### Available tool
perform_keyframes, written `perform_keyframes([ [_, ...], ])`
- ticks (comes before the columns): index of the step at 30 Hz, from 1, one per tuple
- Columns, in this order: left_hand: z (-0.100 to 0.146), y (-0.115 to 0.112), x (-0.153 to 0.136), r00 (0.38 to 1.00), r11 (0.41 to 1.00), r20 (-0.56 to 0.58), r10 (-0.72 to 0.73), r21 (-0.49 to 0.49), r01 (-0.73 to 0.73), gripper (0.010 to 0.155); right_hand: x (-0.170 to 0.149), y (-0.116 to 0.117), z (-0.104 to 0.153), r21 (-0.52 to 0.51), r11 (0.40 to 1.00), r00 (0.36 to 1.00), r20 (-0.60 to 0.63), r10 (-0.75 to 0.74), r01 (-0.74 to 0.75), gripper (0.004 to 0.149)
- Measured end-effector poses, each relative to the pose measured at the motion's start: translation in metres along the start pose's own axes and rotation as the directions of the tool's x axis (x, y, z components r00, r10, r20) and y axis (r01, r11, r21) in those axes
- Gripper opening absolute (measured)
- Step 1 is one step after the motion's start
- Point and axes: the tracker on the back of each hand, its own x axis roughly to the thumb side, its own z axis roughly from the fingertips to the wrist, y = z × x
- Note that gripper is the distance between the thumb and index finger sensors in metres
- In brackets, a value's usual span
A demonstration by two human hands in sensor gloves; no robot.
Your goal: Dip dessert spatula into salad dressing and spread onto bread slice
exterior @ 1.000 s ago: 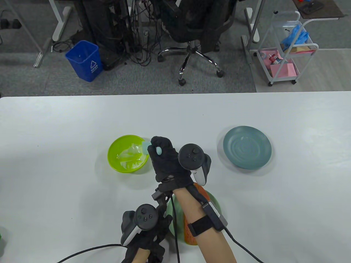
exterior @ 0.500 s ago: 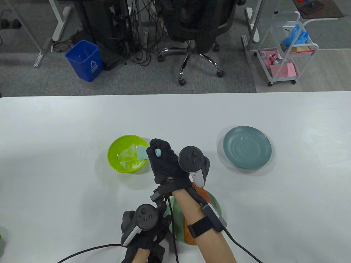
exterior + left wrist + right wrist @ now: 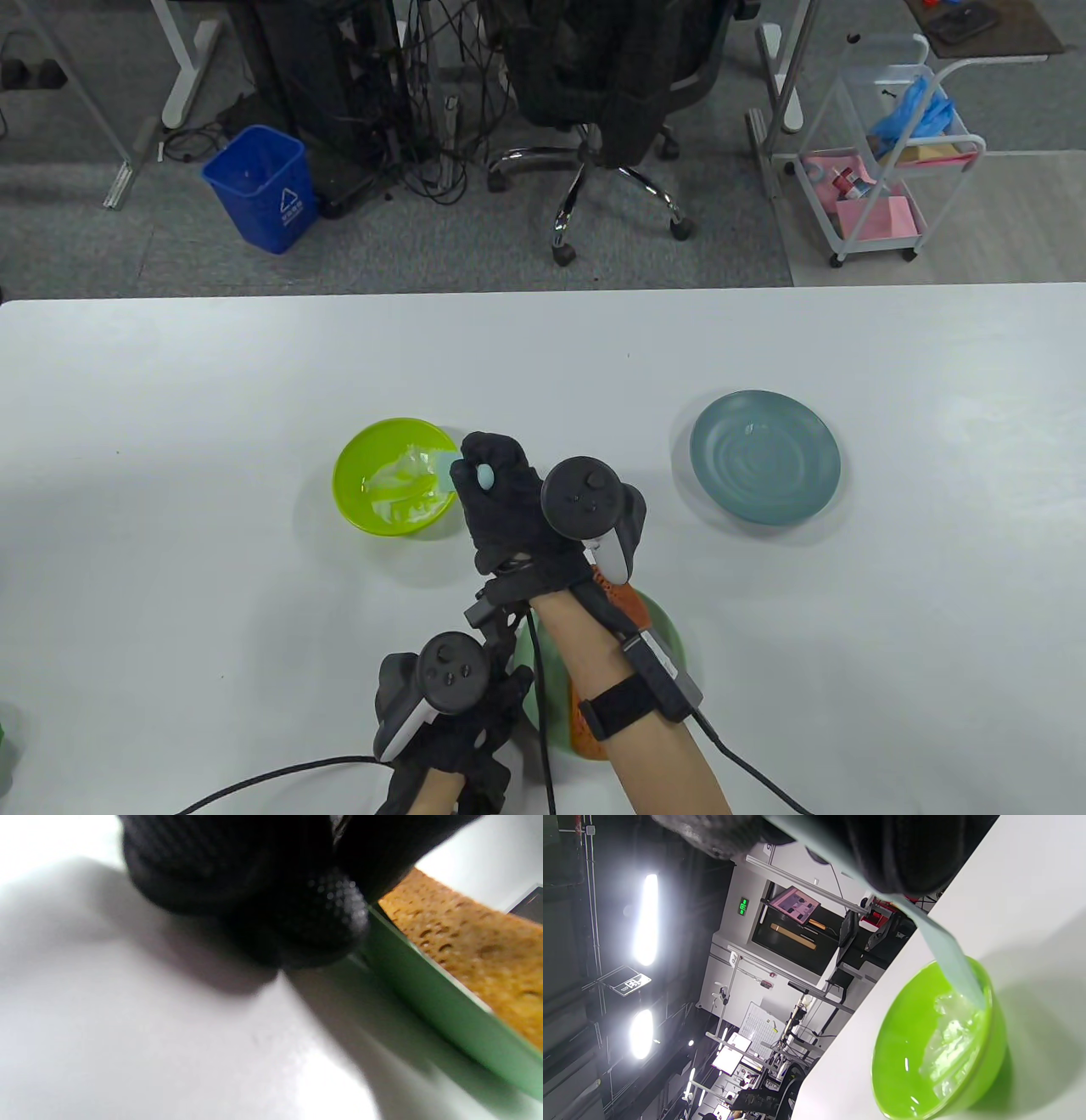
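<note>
My right hand point(image 3: 501, 501) grips a pale blue dessert spatula point(image 3: 445, 467) by its handle, the blade dipped over the right rim of a lime green bowl point(image 3: 356, 501) with whitish salad dressing point(image 3: 403, 488). The right wrist view shows the blade point(image 3: 950, 963) reaching into the bowl point(image 3: 903, 1052) and touching the dressing point(image 3: 950, 1043). A brown bread slice point(image 3: 624, 598) lies on a light green plate point(image 3: 666, 624), mostly hidden under my right forearm. My left hand point(image 3: 462, 730) rests at the plate's left edge; in the left wrist view its fingers point(image 3: 297, 912) sit against the plate rim point(image 3: 424, 993) beside the bread point(image 3: 475, 946).
A dark teal plate point(image 3: 764, 454) sits on the white table point(image 3: 170, 424) at the right. Past the table's far edge are a blue bin point(image 3: 263, 187), an office chair point(image 3: 607, 102) and a white cart point(image 3: 882, 153).
My right hand has shifted slightly left and down, bringing the spatula blade from the bowl's rim into the bowl. My left hand has stayed in place.
</note>
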Motion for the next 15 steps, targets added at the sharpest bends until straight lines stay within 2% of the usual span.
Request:
perform_keyframes([
  [15,0.0,0.0,0.0,1.0,1.0,0.0,0.0,0.0,0.0,0.059,-0.002,-0.011,0.005,-0.034,0.998,0.999,0.025,-0.047,0.048,0.044],
])
